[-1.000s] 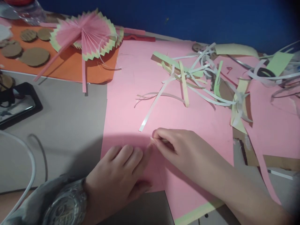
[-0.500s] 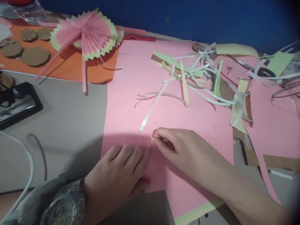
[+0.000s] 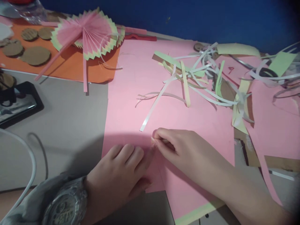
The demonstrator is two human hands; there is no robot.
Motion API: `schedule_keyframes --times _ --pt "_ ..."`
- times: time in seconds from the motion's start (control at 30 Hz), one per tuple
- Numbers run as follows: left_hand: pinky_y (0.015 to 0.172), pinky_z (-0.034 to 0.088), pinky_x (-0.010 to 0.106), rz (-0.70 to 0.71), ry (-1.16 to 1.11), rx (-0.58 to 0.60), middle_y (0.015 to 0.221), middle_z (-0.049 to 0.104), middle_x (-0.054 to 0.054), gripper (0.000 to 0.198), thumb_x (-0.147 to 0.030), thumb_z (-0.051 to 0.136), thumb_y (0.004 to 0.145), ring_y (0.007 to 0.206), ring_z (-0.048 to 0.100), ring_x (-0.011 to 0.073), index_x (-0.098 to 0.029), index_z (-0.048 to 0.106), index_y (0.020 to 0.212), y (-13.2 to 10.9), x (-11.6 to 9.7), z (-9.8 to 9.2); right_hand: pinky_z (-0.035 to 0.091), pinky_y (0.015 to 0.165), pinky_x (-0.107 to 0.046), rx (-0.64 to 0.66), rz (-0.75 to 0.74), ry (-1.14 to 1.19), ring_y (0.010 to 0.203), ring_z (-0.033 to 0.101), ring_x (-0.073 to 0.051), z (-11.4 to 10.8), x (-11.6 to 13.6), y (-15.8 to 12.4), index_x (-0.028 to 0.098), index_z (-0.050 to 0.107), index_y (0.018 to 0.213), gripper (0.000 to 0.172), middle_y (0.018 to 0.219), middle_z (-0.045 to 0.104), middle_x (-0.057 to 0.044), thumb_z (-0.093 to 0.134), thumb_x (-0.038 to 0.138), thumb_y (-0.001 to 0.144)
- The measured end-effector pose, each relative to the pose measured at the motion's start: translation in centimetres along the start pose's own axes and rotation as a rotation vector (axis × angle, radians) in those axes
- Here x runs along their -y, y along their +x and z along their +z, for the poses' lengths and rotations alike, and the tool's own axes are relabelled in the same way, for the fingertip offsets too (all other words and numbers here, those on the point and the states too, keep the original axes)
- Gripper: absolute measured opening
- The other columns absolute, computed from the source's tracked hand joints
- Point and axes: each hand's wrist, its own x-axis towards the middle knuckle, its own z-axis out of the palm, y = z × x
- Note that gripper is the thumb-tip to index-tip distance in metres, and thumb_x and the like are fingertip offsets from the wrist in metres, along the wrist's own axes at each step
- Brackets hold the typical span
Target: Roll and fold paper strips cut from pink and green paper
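My left hand (image 3: 122,172), with a watch (image 3: 67,203) at its wrist, presses on a sheet of pink paper (image 3: 126,109). Its fingers are curled, while the index finger reaches toward my right fingertips. My right hand (image 3: 178,143) is closed in a pinch, thumb against index finger, low over the same paper. A tiny pale bit shows at that pinch, too small to name. Under my right forearm lies a second pink sheet (image 3: 187,200) with a pale green border. Just above the pinch rests the end of a white paper strip (image 3: 150,115).
A pink and green folded paper fan (image 3: 98,40) lies on orange paper (image 3: 63,72) beside cardboard discs (image 3: 36,55). Tangled paper strips (image 3: 201,72) cover the upper right. A black-framed device (image 3: 21,103) and white cable (image 3: 32,162) are at left. Behind stands a blue panel (image 3: 175,18).
Both hands keep nearly the same pose. My left hand has shifted very slightly right, and the whole view has drifted a little.
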Motion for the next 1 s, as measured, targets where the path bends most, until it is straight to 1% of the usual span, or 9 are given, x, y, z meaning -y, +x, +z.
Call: schedule_keyframes --times 0.1,0.2,0.27,0.5,0.63,0.73,0.83,0.9,1.0 --pt "0.065 0.031 0.035 0.011 0.003 -0.013 0.091 0.060 0.002 0.041 -0.038 0.045 0.089 0.077 0.046 0.0208 -0.018 0.051 0.125 -0.1 0.0 0.1 0.018 0.046 -0.027 -0.004 -0.004 -0.009 0.050 0.037 -0.009 0.0 -0.1 -0.1 0.021 0.035 0.066 0.024 0.054 0.038 0.006 0.039 0.026 0.089" --pt "0.064 0.030 0.036 0.014 0.005 -0.040 0.092 0.060 0.004 0.044 -0.036 0.045 0.090 0.078 0.046 0.0214 -0.014 0.048 0.128 -0.2 0.1 0.3 0.018 0.047 -0.027 -0.015 -0.017 -0.011 0.050 0.037 -0.009 0.1 -0.2 -0.1 0.021 0.034 0.066 0.025 0.054 0.038 0.006 0.039 0.027 0.090" --pt "0.065 0.030 0.036 0.016 0.007 -0.037 0.093 0.060 0.005 0.046 -0.036 0.045 0.090 0.078 0.046 0.0214 -0.012 0.047 0.129 -0.2 0.1 0.3 0.018 0.047 -0.027 -0.022 -0.023 -0.008 0.051 0.038 -0.009 0.2 -0.3 0.0 0.021 0.035 0.066 0.025 0.054 0.038 0.006 0.039 0.027 0.090" --pt "0.064 0.030 0.035 -0.005 0.007 -0.003 0.086 0.058 0.003 0.050 -0.039 0.046 0.088 0.075 0.044 0.0207 -0.014 0.046 0.131 -0.1 0.0 0.0 0.018 0.047 -0.027 -0.009 -0.018 0.004 0.052 0.040 -0.009 -0.1 0.0 -0.1 0.020 0.035 0.065 0.027 0.055 0.040 0.006 0.039 0.028 0.091" --pt "0.065 0.030 0.035 -0.008 0.003 0.005 0.086 0.058 0.003 0.050 -0.038 0.045 0.089 0.075 0.044 0.0207 -0.013 0.046 0.132 -0.1 -0.1 -0.1 0.019 0.047 -0.026 0.009 -0.012 0.007 0.052 0.042 -0.010 -0.4 0.2 -0.1 0.020 0.038 0.065 0.027 0.055 0.043 0.005 0.038 0.028 0.091" --pt "0.066 0.030 0.035 0.003 0.029 -0.008 0.085 0.059 0.003 0.048 -0.037 0.045 0.089 0.076 0.043 0.0207 -0.012 0.048 0.129 0.0 -0.1 -0.1 0.020 0.047 -0.026 -0.004 -0.013 0.012 0.051 0.042 -0.010 -0.4 0.3 -0.1 0.020 0.039 0.066 0.027 0.055 0.044 0.005 0.038 0.028 0.091" --pt "0.065 0.030 0.034 0.000 0.045 0.000 0.084 0.058 0.003 0.041 -0.037 0.046 0.089 0.075 0.043 0.0203 -0.014 0.055 0.122 0.1 -0.1 -0.3 0.020 0.047 -0.026 -0.016 -0.003 0.002 0.051 0.042 -0.011 -0.2 0.4 -0.1 0.020 0.039 0.065 0.027 0.055 0.045 0.005 0.038 0.028 0.091" --pt "0.065 0.029 0.034 0.004 0.050 -0.002 0.083 0.058 0.002 0.039 -0.037 0.046 0.089 0.074 0.043 0.0201 -0.015 0.057 0.119 0.2 -0.1 -0.4 0.020 0.047 -0.026 -0.018 0.012 -0.012 0.049 0.042 -0.011 -0.2 0.6 -0.1 0.020 0.039 0.065 0.029 0.054 0.047 0.005 0.036 0.029 0.092" --pt "0.066 0.030 0.034 0.017 0.068 -0.018 0.082 0.057 0.003 0.046 -0.039 0.046 0.089 0.075 0.043 0.0204 -0.011 0.051 0.126 0.3 -0.2 -0.4 0.023 0.049 -0.027 -0.033 0.001 0.004 0.050 0.044 -0.012 -0.4 0.8 -0.3 0.021 0.044 0.066 0.032 0.056 0.051 0.003 0.031 0.029 0.094"
